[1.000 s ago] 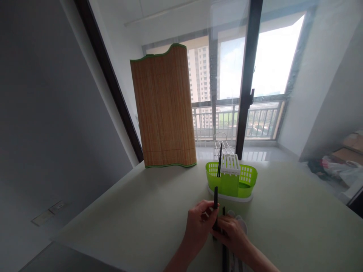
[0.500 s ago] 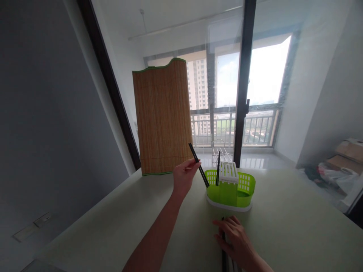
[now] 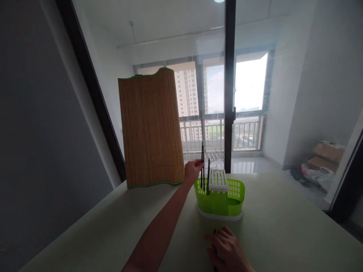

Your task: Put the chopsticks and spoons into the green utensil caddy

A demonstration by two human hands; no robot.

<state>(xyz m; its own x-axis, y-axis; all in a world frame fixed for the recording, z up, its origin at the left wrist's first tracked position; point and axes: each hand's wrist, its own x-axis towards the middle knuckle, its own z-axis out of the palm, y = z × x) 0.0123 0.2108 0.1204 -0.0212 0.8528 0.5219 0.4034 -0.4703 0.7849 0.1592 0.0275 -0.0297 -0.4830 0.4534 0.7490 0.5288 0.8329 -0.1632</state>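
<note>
Fingertips of the left hand [image 3: 193,170] clamp black chopsticks [image 3: 202,151] near upright, lower ends at the frame-left compartment of the green basket [image 3: 212,206], right of centre. Step in hand: apparently insertion. Release calls for ends seated inside the rim, beside the other dark sticks [image 3: 208,173]. Right hand [image 3: 229,251], bottom right of centre, partly covers a slender dark item [image 3: 214,231]; its grip cannot be determined.

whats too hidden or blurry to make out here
In the head view:
What lies under the right hand: it covers all but a dark tip.
Whether the chopsticks in the left hand touch the floor of the green basket: its front wall hides that.
What the plastic bag holds: too small and blurred.
</note>
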